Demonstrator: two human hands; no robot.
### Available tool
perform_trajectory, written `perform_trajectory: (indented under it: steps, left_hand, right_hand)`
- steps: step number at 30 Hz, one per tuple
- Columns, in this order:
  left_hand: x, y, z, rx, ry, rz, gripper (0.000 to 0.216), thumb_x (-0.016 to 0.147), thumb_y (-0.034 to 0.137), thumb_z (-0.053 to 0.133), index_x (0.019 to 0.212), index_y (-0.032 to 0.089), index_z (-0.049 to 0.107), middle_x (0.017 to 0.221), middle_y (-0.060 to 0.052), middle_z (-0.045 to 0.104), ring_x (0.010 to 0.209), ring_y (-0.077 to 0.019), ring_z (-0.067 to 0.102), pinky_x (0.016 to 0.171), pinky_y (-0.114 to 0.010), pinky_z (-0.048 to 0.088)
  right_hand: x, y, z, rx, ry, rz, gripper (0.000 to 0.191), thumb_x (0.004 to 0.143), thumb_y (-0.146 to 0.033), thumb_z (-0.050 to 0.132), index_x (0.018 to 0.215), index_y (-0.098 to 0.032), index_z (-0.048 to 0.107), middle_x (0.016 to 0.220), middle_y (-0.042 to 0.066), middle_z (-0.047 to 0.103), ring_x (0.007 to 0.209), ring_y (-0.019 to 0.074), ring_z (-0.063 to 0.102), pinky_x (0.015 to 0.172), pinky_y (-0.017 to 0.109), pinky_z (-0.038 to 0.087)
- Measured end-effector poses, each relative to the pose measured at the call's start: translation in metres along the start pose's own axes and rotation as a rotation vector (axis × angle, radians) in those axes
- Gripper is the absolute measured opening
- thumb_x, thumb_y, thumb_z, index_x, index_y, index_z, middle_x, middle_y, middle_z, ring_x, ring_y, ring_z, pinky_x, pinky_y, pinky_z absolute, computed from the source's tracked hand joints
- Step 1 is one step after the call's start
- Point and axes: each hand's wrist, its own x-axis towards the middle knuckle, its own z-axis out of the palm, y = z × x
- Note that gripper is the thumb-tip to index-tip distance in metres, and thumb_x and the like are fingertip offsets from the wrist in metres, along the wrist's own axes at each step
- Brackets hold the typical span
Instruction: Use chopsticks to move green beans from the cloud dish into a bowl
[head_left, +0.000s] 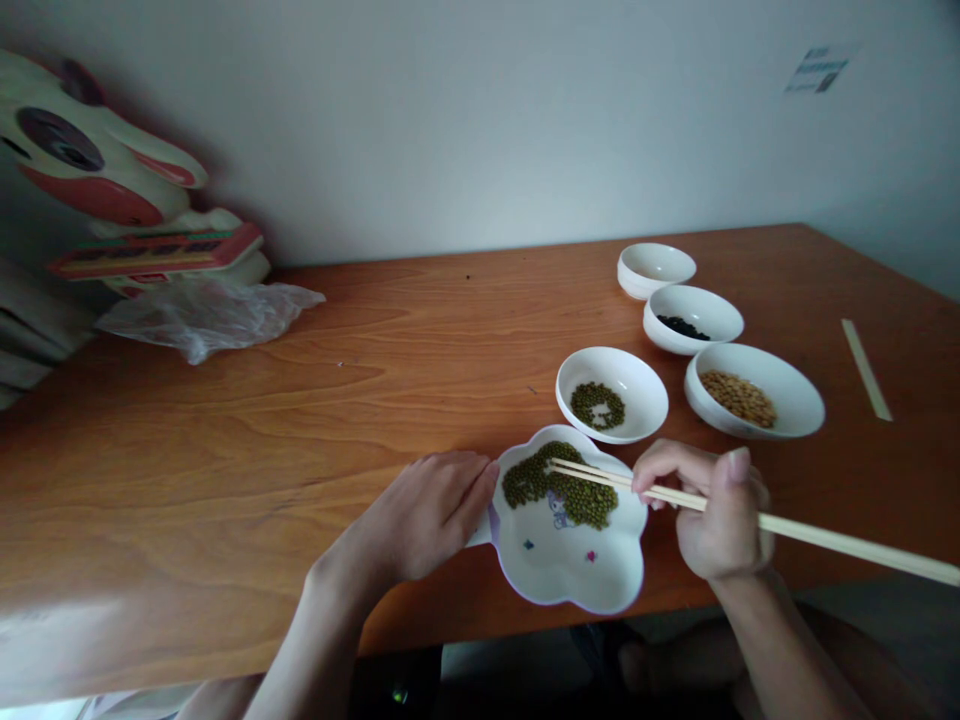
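Head view shows the left hand (pixel 427 515) gripping the flower-shaped dish (pixel 544 575) by its handle. Clasped in the right hand (pixel 716 515), 2 chopsticks (pixel 847 543) reach the green beans (pixel 592 500) inside, near a white bowl (pixel 641 395).

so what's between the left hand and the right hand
In the head view, the flower-shaped dish of green mung beans lies between the left hand and right hand; the chopsticks reach from the right hand into it.
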Motion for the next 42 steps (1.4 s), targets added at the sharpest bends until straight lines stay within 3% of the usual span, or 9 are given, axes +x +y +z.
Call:
perform_trajectory:
  steps: [5,9,12,14,20,25,28,42]
  left_hand:
    - [0.0,0.0,0.0,0.01,0.001,-0.001,0.053,0.116,0.046,0.025,0.105,0.02,0.069,0.101,-0.007,0.075,0.094,-0.0226,0.07,0.088,-0.035,0.051]
    - [0.001,0.0,0.0,0.002,-0.026,-0.004,0.054,0.116,0.045,0.024,0.097,0.019,0.067,0.094,-0.006,0.073,0.088,-0.0206,0.069,0.085,-0.034,0.05]
    - [0.001,-0.001,0.0,0.002,-0.023,-0.012,0.054,0.116,0.045,0.023,0.097,0.019,0.067,0.091,-0.005,0.072,0.085,-0.0199,0.068,0.083,-0.034,0.05]
    - [0.0,-0.002,0.001,0.014,-0.005,-0.005,0.055,0.116,0.046,0.023,0.101,0.019,0.068,0.095,-0.006,0.073,0.089,-0.0211,0.069,0.086,-0.034,0.05]
    - [0.0,-0.002,0.001,0.039,-0.022,0.027,0.053,0.116,0.043,0.023,0.1,0.019,0.066,0.095,-0.007,0.073,0.088,-0.0214,0.068,0.085,-0.035,0.05]
    - [0.001,0.0,0.001,0.05,-0.017,0.025,0.05,0.116,0.041,0.024,0.094,0.019,0.063,0.09,-0.005,0.07,0.083,-0.0198,0.066,0.08,-0.033,0.048]
    - [0.001,0.0,0.001,0.053,-0.016,0.038,0.051,0.116,0.041,0.023,0.096,0.019,0.064,0.091,-0.006,0.071,0.084,-0.0201,0.066,0.081,-0.033,0.048]
    - [0.001,0.0,0.001,0.021,-0.016,-0.002,0.054,0.116,0.044,0.023,0.099,0.019,0.067,0.093,-0.006,0.072,0.086,-0.0208,0.068,0.082,-0.034,0.048]
  right_hand:
    - [0.004,-0.01,-0.006,0.075,0.086,-0.032,0.081,0.107,-0.07,0.024,0.065,-0.024,0.074,0.055,0.004,0.063,0.052,0.0178,0.056,0.049,0.032,0.041]
    - [0.014,-0.014,-0.019,0.11,0.283,-0.097,0.08,0.105,-0.074,0.03,0.062,-0.024,0.075,0.054,0.006,0.064,0.054,0.0196,0.059,0.048,0.032,0.042]
    - [0.022,-0.013,-0.027,0.083,0.409,-0.07,0.079,0.104,-0.074,0.031,0.064,-0.023,0.075,0.057,0.006,0.065,0.053,0.0196,0.059,0.047,0.033,0.042]
    - [0.025,-0.012,-0.029,0.075,0.422,-0.028,0.079,0.102,-0.078,0.031,0.066,-0.022,0.075,0.059,0.006,0.065,0.054,0.0194,0.058,0.047,0.033,0.041]
    - [0.013,-0.014,-0.018,0.08,0.277,0.037,0.074,0.104,-0.075,0.033,0.073,-0.024,0.078,0.063,0.005,0.066,0.057,0.0188,0.056,0.049,0.031,0.042]
    - [-0.001,-0.007,-0.013,0.018,-0.029,0.093,0.077,0.108,-0.068,0.026,0.071,-0.023,0.076,0.065,0.006,0.065,0.058,0.0188,0.055,0.053,0.032,0.042]
    - [-0.005,0.001,-0.014,-0.019,-0.128,0.141,0.081,0.107,-0.07,0.015,0.074,-0.024,0.073,0.069,0.006,0.065,0.065,0.0208,0.058,0.06,0.034,0.045]
    - [-0.002,0.004,-0.003,-0.037,-0.164,0.112,0.081,0.106,-0.072,0.011,0.074,-0.025,0.068,0.072,0.005,0.061,0.071,0.0233,0.058,0.066,0.037,0.043]
